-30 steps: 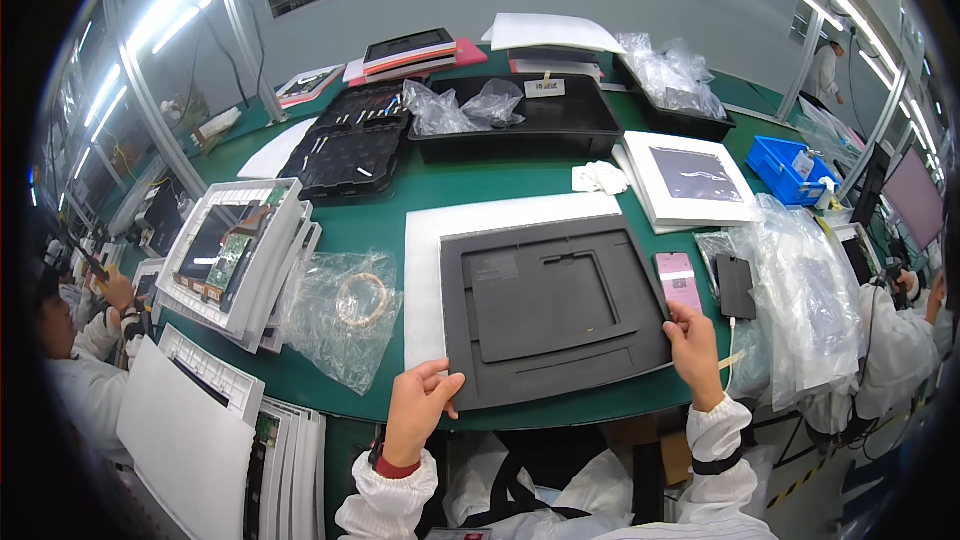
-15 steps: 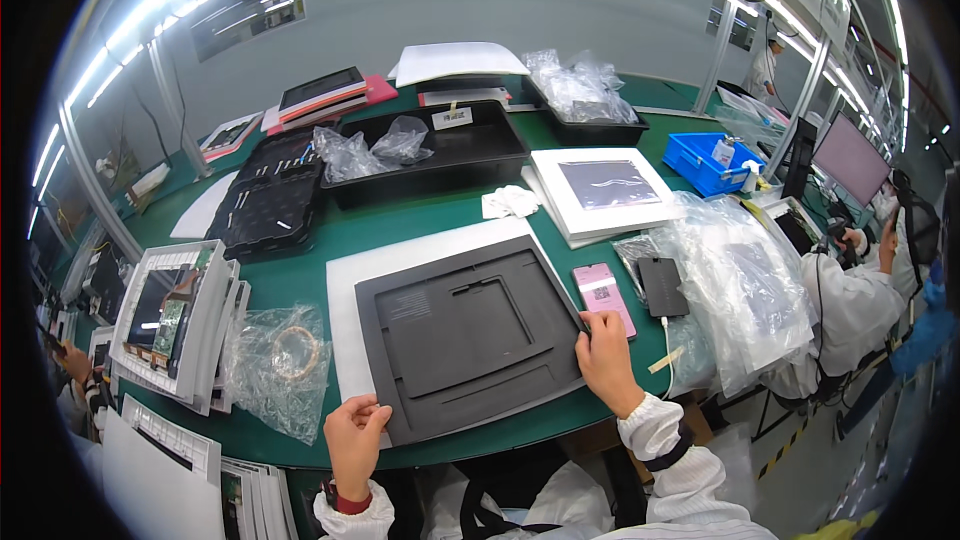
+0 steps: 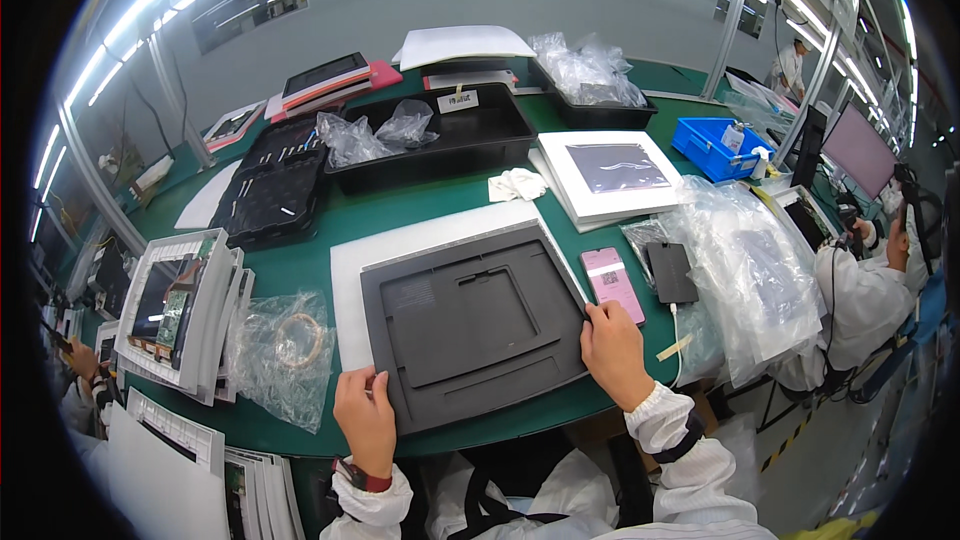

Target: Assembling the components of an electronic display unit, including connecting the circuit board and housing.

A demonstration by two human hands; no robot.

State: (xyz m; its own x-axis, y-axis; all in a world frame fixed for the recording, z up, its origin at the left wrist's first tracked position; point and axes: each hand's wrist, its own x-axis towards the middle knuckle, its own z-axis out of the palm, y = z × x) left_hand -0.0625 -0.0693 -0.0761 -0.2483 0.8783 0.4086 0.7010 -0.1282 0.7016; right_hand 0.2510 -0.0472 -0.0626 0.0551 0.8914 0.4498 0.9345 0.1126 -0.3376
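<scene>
A large black plastic back cover (image 3: 465,325), with a recessed rectangle in its face, lies in front of me over a white foam sheet (image 3: 349,300). At its near left edge my left hand (image 3: 366,422) is closed, thumb on top and fingers beside or under the rim. Gripping the right edge is my right hand (image 3: 616,355), its fingertips partly hidden by the cover. A light strip shows along the cover's far edge. Just right of it lie a pink-screened phone (image 3: 613,285) and a small black box (image 3: 671,273) with a white cable.
Bubble-like plastic wrap with a tape roll (image 3: 298,340) lies left, beside stacked white frames (image 3: 170,315). Black trays (image 3: 440,152), white panels (image 3: 615,175), a blue bin (image 3: 715,145) and clear bags (image 3: 755,285) stand farther out. Co-workers sit at both sides.
My left hand has moved up along the cover's left edge and closed more firmly on it. The cover has shifted slightly, showing the light strip at its far edge. The view has moved a little.
</scene>
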